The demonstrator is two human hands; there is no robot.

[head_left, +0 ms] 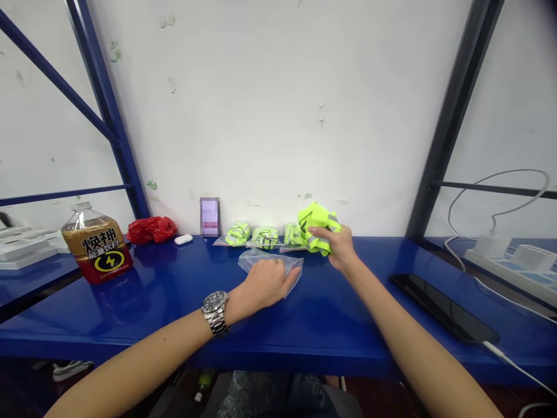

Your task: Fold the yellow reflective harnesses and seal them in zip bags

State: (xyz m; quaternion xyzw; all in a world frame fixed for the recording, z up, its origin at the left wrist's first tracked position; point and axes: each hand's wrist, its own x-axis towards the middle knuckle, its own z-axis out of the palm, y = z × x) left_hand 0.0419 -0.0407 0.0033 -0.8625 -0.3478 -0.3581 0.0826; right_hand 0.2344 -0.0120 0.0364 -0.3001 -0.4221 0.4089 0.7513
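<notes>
A bunched-up neon-yellow reflective vest [318,226] with grey strips is gripped in my right hand [342,247], raised a little above the table. To its left and nearer to me, my left hand [267,283] is curled into a fist on a clear plastic bag [252,259]; the bag's edges show behind and to the right of the fingers. Along the wall lie similar yellow bundles in clear bags: one bagged vest [238,233] on the left, a second bagged vest [265,237] in the middle, and a third bagged vest [292,234] partly hidden by the held one.
On the blue table [174,302], a drink bottle [98,244], a red plastic bag [152,229] and a white case [183,239] stand left. A phone [210,216] leans on the wall. At right lie a black phone [444,306] on a cable and a power strip [513,264].
</notes>
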